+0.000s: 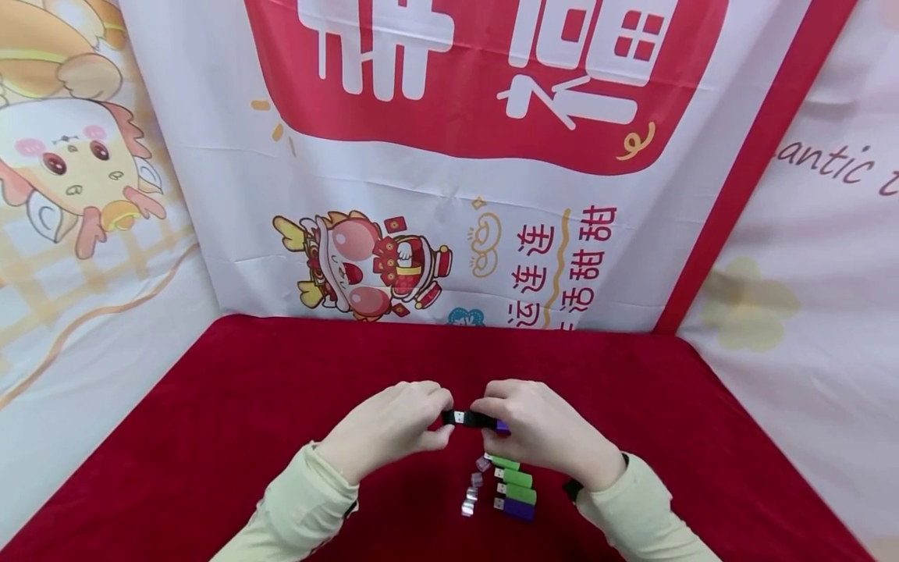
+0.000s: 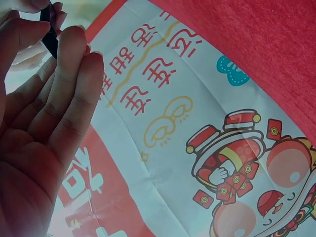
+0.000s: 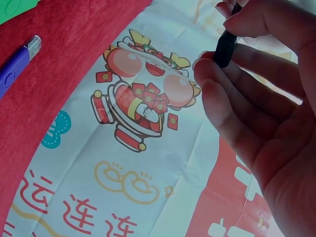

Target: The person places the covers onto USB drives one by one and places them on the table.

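Head view, and what a backdrop: the printed banner (image 1: pixel 449 179) towers across the back, bold white characters on its red panel. Below it spreads the red surface (image 1: pixel 302 375), running wide to both sides. Into the picture reach two pale sleeves (image 1: pixel 298 499), one from each side, and out of them come the hands, nearly meeting over the middle! Left hand (image 1: pixel 393 425): thumb and fingers pinched on one dark end. Right hand (image 1: pixel 544 429): fingers closed narrow as well, gripping the other side. Just below the right hand, a ragged row of sticks: three green sticks (image 1: pixel 520 493), then a purple stick (image 1: pixel 518 510) nearest the person, metal ends pointing left. Right wrist view adds another purple stick (image 3: pixel 15 71) lying on the surface near a green one. And the black piece (image 3: pixel 225 49) itself? Up between the two hands, clear of the surface. Left of the row, small clear pieces (image 1: pixel 472 493) trail in a line. Smallest of all, a metal plug (image 1: pixel 460 417) glints between the fingertips, black on either side; whether that's one part or two, I cannot tell.
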Demonstrator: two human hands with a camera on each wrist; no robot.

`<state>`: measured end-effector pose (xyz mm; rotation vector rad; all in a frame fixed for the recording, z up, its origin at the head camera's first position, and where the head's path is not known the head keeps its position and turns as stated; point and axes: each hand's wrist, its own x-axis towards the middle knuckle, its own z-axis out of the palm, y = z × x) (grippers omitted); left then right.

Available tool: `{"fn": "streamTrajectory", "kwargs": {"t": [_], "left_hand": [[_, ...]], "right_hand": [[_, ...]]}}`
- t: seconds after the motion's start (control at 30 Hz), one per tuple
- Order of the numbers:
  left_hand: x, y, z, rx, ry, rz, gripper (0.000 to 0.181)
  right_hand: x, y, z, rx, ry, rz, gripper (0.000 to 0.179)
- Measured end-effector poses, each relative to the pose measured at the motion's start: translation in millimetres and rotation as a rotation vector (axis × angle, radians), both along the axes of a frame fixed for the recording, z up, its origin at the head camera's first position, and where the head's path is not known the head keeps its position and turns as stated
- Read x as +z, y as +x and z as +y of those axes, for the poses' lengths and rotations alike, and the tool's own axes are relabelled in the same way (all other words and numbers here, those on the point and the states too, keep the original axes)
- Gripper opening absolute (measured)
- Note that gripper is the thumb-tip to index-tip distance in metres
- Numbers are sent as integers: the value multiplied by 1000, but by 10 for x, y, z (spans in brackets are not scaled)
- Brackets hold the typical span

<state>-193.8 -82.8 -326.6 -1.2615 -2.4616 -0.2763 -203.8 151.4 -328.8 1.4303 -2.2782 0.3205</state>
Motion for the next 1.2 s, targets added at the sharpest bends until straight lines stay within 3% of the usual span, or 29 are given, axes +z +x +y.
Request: {"fn": "streamTrajectory", "kwargs": {"t": [0.3,0.87,1.2], "left_hand": [[-14,23,23,-1,-19,15,24],[-56,59,69,10,-72,130,25],[-67,40,83,2,-60,113,22]], "right_hand": [[2,15,-3,18,7,0,17],[-34,47,-47,11,30,40,14],[-54,39,-56,-4,11,26,16]]}}
